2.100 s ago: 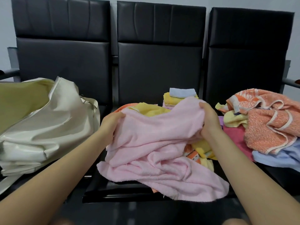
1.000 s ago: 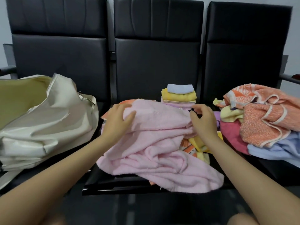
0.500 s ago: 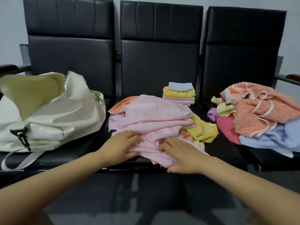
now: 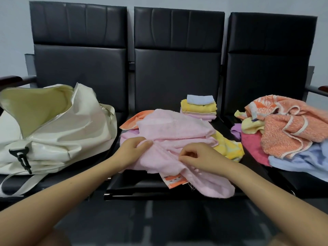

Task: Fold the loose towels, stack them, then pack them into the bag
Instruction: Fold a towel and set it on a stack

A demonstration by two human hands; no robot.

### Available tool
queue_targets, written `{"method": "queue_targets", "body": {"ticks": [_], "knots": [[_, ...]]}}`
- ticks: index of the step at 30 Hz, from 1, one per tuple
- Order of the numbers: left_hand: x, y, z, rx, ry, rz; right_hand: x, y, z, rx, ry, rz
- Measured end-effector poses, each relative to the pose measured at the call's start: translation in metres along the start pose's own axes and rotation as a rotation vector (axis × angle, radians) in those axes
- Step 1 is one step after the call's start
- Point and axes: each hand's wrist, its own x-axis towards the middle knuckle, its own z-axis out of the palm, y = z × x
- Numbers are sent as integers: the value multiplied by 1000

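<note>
Low over the seat, both hands (left hand (image 4: pixel 132 150), right hand (image 4: pixel 198 157)) curled, pinching the pink towel (image 4: pixel 175 132).

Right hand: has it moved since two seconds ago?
Yes. The right hand came down from the pink towel's top edge near the folded stack toward the seat's front edge.

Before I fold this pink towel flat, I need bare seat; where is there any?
Bare seat shows behind the pink towel, left of the folded stack, and along the middle seat's front edge. The left seat is filled by the white bag, the right by the loose towel heap. Both hands, left hand and right hand, grip the towel.
</note>
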Motion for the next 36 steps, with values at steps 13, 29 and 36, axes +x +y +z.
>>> {"method": "queue_targets", "body": {"ticks": [13, 29, 36], "knots": [[17, -16, 10, 157, 81, 3, 8, -25, 54, -536, -160, -199], [-25, 43, -10, -63, 72, 244, 20, -33, 19, 434, 8, 80], [-27, 52, 2, -189, 35, 175, 20, -45, 15, 607, 49, 88]]}}
